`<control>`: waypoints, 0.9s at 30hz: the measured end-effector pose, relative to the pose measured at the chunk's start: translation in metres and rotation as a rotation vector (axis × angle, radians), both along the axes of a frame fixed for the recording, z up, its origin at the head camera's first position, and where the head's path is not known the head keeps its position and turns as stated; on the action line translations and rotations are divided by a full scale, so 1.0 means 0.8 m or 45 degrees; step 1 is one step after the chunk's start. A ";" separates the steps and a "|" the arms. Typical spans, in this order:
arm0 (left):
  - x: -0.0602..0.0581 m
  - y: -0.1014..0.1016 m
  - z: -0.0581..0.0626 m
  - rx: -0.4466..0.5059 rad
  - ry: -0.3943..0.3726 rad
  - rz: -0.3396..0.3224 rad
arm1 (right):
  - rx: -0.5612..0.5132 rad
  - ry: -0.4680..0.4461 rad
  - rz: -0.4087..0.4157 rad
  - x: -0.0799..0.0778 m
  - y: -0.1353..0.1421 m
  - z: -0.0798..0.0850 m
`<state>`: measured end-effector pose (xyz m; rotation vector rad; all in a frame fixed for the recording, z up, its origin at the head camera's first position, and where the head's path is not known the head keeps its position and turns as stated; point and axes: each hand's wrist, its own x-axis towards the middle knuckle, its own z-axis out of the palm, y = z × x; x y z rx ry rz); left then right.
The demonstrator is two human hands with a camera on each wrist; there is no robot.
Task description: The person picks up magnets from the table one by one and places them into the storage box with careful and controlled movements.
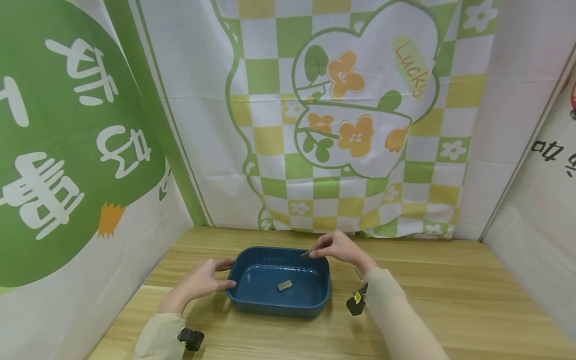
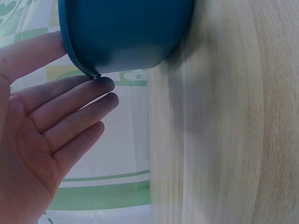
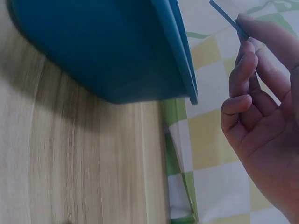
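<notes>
Tray (image 1: 276, 309) touched at left edge by left hand (image 1: 202, 278), fingers spread; thin piece (image 1: 306, 253) pinched by right hand (image 1: 340, 247) near far-right corner.

Left fingers (image 2: 77, 99) straight, right fingers (image 3: 243, 74) curled

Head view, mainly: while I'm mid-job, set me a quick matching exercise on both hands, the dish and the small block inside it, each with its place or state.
Things
1. left hand
2. right hand
3. small metallic block
4. blue dish

Places and states
A. lying on the dish's floor
B. standing on the wooden table
C. touching the dish's left end
D. pinching a thin flat piece

Right pairs: 1-C; 2-D; 3-A; 4-B
</notes>
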<state>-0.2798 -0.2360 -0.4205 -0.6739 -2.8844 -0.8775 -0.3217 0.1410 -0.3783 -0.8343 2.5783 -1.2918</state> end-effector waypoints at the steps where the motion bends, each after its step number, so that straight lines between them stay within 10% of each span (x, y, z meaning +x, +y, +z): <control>1: 0.000 0.000 0.000 0.000 0.000 -0.002 | -0.004 0.000 0.008 0.002 -0.002 0.004; 27: 0.002 0.001 0.002 0.020 -0.013 -0.003 | 0.016 0.029 -0.011 -0.028 -0.027 -0.019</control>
